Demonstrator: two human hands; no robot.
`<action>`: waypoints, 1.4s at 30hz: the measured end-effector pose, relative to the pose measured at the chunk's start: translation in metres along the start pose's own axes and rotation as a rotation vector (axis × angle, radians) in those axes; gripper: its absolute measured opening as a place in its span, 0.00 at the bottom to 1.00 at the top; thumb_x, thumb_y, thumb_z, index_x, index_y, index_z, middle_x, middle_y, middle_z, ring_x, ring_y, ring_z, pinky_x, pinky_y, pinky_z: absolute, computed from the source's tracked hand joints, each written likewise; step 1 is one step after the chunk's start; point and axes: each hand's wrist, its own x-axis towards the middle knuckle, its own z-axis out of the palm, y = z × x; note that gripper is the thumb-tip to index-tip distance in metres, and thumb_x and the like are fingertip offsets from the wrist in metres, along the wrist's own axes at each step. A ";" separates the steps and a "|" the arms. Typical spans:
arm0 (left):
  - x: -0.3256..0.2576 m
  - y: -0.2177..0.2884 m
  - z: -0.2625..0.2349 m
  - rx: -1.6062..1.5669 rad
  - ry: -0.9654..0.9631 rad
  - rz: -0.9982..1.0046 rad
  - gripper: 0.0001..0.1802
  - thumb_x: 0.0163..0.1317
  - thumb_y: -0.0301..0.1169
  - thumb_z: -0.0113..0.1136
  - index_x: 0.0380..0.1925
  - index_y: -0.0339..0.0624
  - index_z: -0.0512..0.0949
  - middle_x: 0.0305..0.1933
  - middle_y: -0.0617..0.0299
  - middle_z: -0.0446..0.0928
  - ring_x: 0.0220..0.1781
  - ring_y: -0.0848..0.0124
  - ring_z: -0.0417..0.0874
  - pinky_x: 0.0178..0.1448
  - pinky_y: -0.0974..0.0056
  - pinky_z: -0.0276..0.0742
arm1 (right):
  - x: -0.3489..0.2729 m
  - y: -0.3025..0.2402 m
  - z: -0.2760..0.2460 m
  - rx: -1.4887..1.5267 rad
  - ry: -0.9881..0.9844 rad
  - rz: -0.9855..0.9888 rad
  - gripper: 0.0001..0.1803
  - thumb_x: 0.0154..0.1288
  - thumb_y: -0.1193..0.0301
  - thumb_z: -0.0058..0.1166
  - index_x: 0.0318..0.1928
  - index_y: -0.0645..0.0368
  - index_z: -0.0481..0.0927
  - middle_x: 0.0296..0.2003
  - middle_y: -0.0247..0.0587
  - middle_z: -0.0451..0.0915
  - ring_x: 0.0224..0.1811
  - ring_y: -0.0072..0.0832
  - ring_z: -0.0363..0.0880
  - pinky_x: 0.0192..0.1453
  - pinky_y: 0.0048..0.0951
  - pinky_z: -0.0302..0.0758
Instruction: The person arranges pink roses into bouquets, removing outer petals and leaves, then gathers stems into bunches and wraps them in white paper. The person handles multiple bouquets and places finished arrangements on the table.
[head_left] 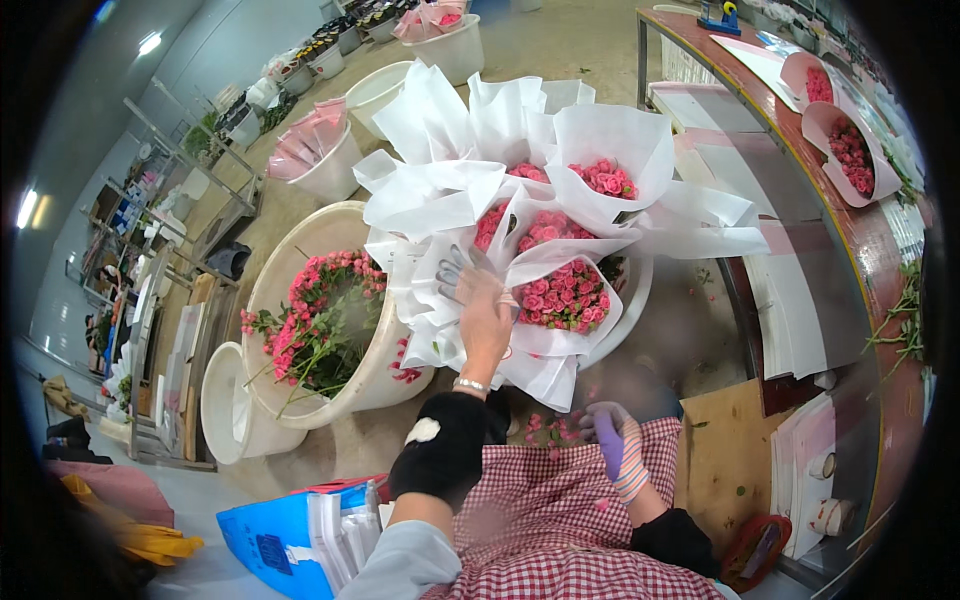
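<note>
My left hand (482,312) reaches into a cluster of pink rose bouquets wrapped in white paper. Its fingers, greyish at the tips, are spread against the white wrapping paper (425,320), just left of the nearest bouquet (565,297). Other wrapped bouquets stand close behind, one with its roses (605,178) at the back right. The bouquets are in a large white tub (630,310), mostly hidden by the paper. My right hand (618,452), in a purple and striped glove, hovers over the checked apron (560,500). Its fingers are loosely bent, with nothing visible in them.
Left of the bouquets stands a cream tub (262,300) of loose pink roses (325,300), beside a smaller white bucket (225,415). A red-edged table (850,230) on the right bears more bouquets (850,160). Fallen petals lie by my feet. A blue package (275,530) sits at lower left.
</note>
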 end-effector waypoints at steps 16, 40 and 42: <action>-0.240 0.083 -0.083 -0.924 -0.283 -0.550 0.14 0.62 0.35 0.51 0.22 0.38 0.67 0.14 0.65 0.61 0.20 0.76 0.64 0.25 0.66 0.63 | -0.088 -0.024 0.040 -1.476 -0.244 -0.409 0.09 0.55 0.68 0.53 0.29 0.62 0.76 0.23 0.54 0.76 0.28 0.50 0.75 0.34 0.43 0.71; -0.158 0.062 -0.072 -1.447 -0.359 -0.890 0.22 0.68 0.37 0.41 0.60 0.45 0.60 0.58 0.55 0.67 0.60 0.62 0.71 0.60 0.59 0.68 | -0.125 -0.034 0.083 -1.652 -0.783 -0.021 0.14 0.61 0.68 0.44 0.39 0.63 0.79 0.32 0.53 0.81 0.37 0.44 0.82 0.36 0.46 0.77; -0.165 0.061 -0.076 -1.594 -0.347 -0.759 0.22 0.69 0.37 0.38 0.61 0.45 0.59 0.64 0.55 0.61 0.64 0.58 0.66 0.63 0.55 0.66 | -0.123 -0.034 0.082 -1.649 -0.894 -0.070 0.14 0.60 0.68 0.44 0.39 0.63 0.79 0.31 0.51 0.82 0.35 0.42 0.83 0.33 0.45 0.77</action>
